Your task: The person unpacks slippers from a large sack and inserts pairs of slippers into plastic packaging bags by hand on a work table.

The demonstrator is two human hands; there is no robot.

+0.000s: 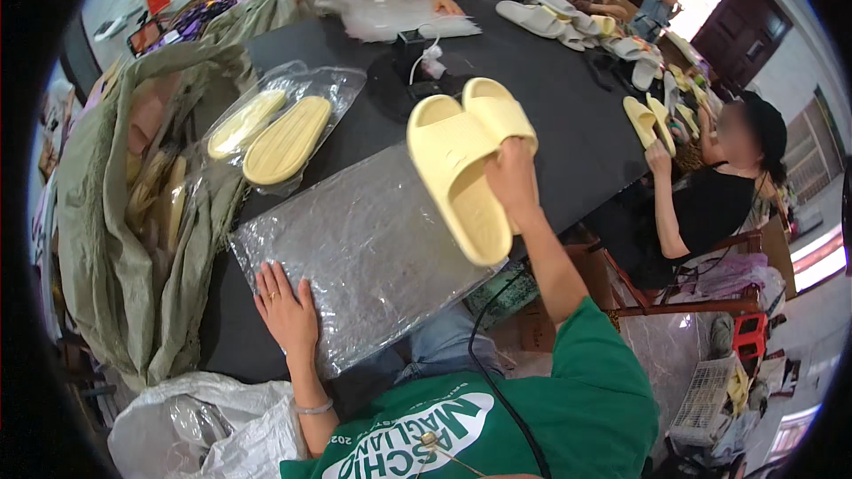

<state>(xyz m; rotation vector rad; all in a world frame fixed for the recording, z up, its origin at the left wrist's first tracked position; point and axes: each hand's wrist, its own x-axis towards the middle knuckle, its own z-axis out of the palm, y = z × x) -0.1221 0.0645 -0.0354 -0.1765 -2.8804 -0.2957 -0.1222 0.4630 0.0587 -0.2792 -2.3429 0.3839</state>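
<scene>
My right hand [514, 176] grips a pair of pale yellow slide sandals [461, 182] by the straps, holding them up over the table. Below them lies a large clear plastic bag [355, 253], flat on the dark tabletop. My left hand [290, 310] rests on the bag's near left corner with its fingers stretched out. Beyond the bag, to the left, another yellow pair [288, 139] sits inside clear plastic, soles up.
An open green woven sack [115, 239] with wrapped slippers stands at the left. A black device [415, 58] with a cable is mid-table. White slippers [541, 19] lie at the far right. A person in black [710, 186] sits at the right, handling yellow slippers [650, 124]; another handles plastic bags [404, 19] opposite.
</scene>
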